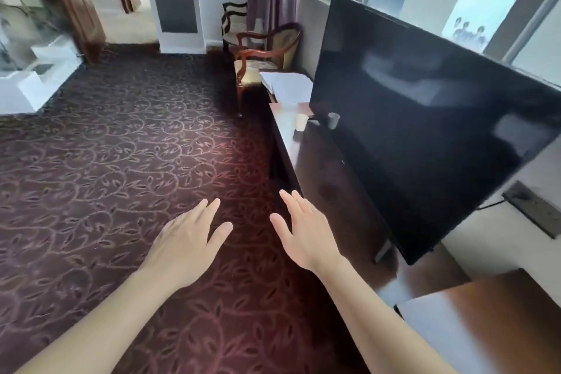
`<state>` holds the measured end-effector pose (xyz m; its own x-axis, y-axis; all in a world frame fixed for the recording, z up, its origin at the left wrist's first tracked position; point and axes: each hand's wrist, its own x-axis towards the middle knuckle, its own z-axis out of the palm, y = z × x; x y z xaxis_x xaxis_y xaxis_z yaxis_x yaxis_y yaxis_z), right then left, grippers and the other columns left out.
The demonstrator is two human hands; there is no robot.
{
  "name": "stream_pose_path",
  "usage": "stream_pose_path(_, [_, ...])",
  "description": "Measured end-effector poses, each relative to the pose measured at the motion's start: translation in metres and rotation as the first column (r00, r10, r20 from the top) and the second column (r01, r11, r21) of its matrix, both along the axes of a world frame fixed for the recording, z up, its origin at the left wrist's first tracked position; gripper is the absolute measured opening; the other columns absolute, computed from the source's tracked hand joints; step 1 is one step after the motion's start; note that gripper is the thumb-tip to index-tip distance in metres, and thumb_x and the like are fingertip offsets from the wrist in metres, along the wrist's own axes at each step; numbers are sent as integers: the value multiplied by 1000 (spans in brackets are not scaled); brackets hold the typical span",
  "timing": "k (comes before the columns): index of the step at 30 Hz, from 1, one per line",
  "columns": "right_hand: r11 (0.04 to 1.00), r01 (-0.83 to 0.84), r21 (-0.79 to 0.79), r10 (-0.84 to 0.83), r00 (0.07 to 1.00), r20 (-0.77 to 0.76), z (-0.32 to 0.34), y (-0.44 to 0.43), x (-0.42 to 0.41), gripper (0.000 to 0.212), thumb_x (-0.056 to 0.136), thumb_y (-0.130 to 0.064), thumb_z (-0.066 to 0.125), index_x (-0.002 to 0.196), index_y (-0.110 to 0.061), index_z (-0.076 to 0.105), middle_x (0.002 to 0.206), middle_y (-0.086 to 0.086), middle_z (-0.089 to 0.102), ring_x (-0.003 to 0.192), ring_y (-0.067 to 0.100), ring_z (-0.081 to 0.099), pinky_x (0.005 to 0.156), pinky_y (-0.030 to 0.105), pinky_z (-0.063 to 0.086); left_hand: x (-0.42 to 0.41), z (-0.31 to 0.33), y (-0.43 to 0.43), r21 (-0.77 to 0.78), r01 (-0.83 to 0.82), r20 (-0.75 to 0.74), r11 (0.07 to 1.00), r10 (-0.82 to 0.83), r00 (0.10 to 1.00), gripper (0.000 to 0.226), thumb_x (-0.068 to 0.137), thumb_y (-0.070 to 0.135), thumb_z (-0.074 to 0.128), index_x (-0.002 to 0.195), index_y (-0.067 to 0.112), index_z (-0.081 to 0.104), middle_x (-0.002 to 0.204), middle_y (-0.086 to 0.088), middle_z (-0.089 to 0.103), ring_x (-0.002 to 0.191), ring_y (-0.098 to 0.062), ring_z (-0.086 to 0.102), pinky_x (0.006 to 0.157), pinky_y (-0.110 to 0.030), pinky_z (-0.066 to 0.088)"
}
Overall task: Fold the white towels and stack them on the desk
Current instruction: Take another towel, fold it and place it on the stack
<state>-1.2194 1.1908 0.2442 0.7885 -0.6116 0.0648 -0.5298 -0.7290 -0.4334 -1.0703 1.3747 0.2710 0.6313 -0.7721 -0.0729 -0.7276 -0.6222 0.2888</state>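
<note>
Well beyond left hand [188,241] and right hand [306,237] lie white towels [288,85].

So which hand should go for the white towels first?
Probably the right hand: it is open and nearest the desk, with the white towels at its far end. The left hand is over the carpet.

No text, brand or number is legible in this view. A pale poster [473,21] above the black television [425,118] is too blurred for any lettering to be made out.
</note>
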Motion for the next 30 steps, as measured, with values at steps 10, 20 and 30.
stream_pose_path(10, [998, 32, -61, -35, 998, -53, -8, -127, 245, 64, 99, -60, 26, 155, -29, 25, 160, 4, 32, 148, 22, 27, 119, 41, 26, 254, -38, -137, -46, 34, -100, 998, -39, 994, 71, 95, 66, 17, 156, 31, 21, 164, 4, 18, 148, -19, 25, 121, -38, 18])
stream_pose_path(20, [957, 289, 23, -288, 957, -49, 1, -255, 417, 75, 93, -70, 19, 155, -29, 27, 160, -3, 31, 149, 14, 23, 121, 37, 24, 462, -16, -315, -70, 269, -119, 960, -276, 954, 83, 87, 73, 10, 154, 28, 29, 162, 4, 27, 145, -17, 32, 120, -35, 21])
stream_pose_path(30, [926, 363, 100, -355, 930, -96, -46, -447, 582, 62, 103, -55, 27, 156, -25, 22, 161, -5, 27, 147, 17, 24, 117, 36, 23, 625, -39, -523, -45, 370, -34, 928, -372, 928, 130, 56, 88, -29, 151, 28, 36, 159, 5, 34, 144, -13, 34, 119, -32, 23])
